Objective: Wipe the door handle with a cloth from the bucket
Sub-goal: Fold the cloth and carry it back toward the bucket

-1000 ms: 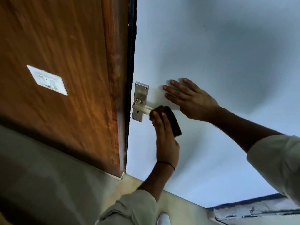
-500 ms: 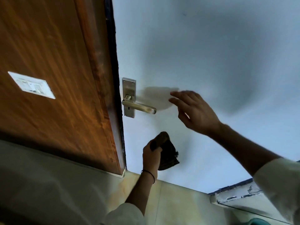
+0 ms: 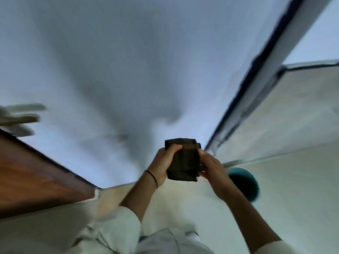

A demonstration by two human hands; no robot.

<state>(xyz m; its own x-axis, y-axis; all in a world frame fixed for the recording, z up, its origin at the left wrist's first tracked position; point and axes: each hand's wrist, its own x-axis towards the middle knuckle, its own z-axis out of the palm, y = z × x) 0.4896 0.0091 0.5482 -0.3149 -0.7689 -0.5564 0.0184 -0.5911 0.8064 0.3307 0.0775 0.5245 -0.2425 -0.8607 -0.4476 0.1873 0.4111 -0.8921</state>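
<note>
A dark folded cloth [image 3: 183, 160] is held in front of me, low before the white door [image 3: 128, 70]. My left hand [image 3: 163, 165] grips its left edge, thumb across the top corner. My right hand [image 3: 211, 167] holds its right edge. The metal door handle [image 3: 20, 119] shows only as a blurred pale streak at the far left edge. A teal bucket [image 3: 245, 182] stands on the floor to the right, partly hidden behind my right wrist.
The brown wooden door frame [image 3: 33, 176] runs along the lower left. A dark-edged sill or frame [image 3: 256, 88] slants up on the right, with pale floor tiles [image 3: 293, 162] beside it. My pale sleeves and clothing fill the bottom of the view.
My view has swung down and right, away from the handle. My left hand brought the cloth to the middle, and my right hand left the door and took hold of the cloth.
</note>
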